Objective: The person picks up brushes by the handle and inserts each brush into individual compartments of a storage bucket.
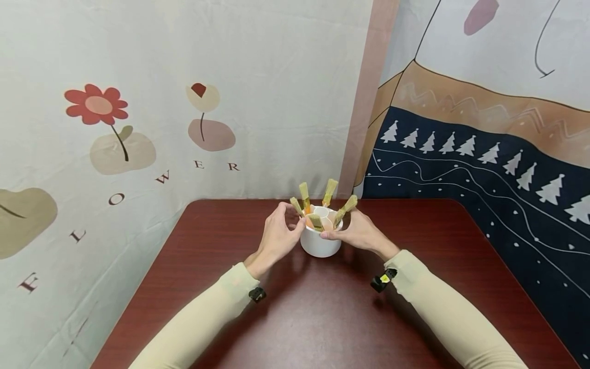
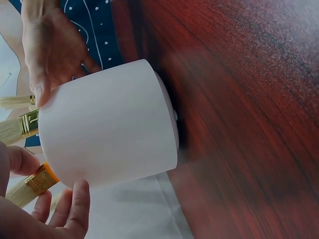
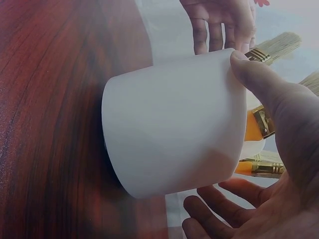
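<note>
A white round holder (image 1: pixel 320 247) with inner compartments stands upright on the table, with several flat paintbrushes (image 1: pixel 330 191) in it, bristles up. My left hand (image 1: pixel 278 236) is at its left rim. In the left wrist view its thumb and fingers pinch a paintbrush (image 2: pixel 37 183) with an orange handle at the metal ferrule, other fingertips right at the holder wall. With my right hand (image 1: pixel 361 234) I grip the holder's right side: thumb on the near rim, fingers behind the wall in the right wrist view. The lower brush handles are hidden inside the holder.
The dark red wooden table (image 1: pixel 295 318) reaches to a pale wall cloth (image 1: pixel 276 102) with flower prints. On the right hangs a navy cloth (image 1: pixel 438 169) with white trees. A small black camera (image 1: pixel 383 280) is strapped to the right wrist, another (image 1: pixel 257 294) to the left.
</note>
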### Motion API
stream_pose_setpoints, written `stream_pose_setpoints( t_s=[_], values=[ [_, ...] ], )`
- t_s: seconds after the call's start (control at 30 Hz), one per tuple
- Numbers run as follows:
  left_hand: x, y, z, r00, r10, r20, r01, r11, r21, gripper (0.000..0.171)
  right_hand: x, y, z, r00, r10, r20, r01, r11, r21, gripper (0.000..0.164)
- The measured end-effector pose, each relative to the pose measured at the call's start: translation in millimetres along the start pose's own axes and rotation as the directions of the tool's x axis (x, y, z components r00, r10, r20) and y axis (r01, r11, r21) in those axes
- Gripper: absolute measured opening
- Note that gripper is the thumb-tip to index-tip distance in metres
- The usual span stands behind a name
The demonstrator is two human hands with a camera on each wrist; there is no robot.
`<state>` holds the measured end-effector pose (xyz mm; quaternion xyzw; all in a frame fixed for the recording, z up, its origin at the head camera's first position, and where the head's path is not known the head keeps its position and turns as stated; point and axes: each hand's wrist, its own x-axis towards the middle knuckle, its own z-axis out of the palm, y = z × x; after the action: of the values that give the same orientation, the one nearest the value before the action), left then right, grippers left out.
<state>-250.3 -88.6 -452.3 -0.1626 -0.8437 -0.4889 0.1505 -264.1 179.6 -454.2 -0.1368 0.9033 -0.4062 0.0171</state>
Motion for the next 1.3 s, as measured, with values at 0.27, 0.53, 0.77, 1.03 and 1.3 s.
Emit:
stream_pose_setpoints(
  t_s=[0.27, 0.53, 0.77, 1.03, 1.3],
  values=[
    [-1.5, -1.6, 0.8, 1.0, -0.001, 0.005, 0.001, 1.0, 0.0, 0.031, -0.7, -1.0, -0.1, 1.0, 0.007, -0.001, -0.007, 1.0, -0.01, 0.082],
    [-3.9, -2.6, 2.5, 1.0, -0.009, 0.019, 0.009, 1.0, 0.0, 0.031, -0.7, 0.5, -0.2, 1.0, 0.015, 0.005, -0.015, 1.0, -0.007, 0.083],
    [-4.5, -2.6, 3.7, 1.0, -0.001, 0.022, 0.001, 1.0, -0.004, 0.031, -0.7, 1.8, -0.6, 1.0, 0.012, 0.002, -0.012, 1.0, -0.003, 0.085],
    [-6.7, -2.0, 2.3, 1.0, 0.003, 0.03, -0.003, 1.0, 0.014, 0.035, -1.7, -0.3, -0.1, 1.0, 0.006, -0.004, -0.006, 1.0, 0.003, 0.087],
    [-8.9, -0.6, -0.9, 1.0, 0.008, 0.027, -0.009, 0.999, 0.04, 0.039, -3.4, 1.1, 1.7, 1.0, 0.005, -0.002, -0.005, 1.0, -0.004, 0.09]
  ],
)
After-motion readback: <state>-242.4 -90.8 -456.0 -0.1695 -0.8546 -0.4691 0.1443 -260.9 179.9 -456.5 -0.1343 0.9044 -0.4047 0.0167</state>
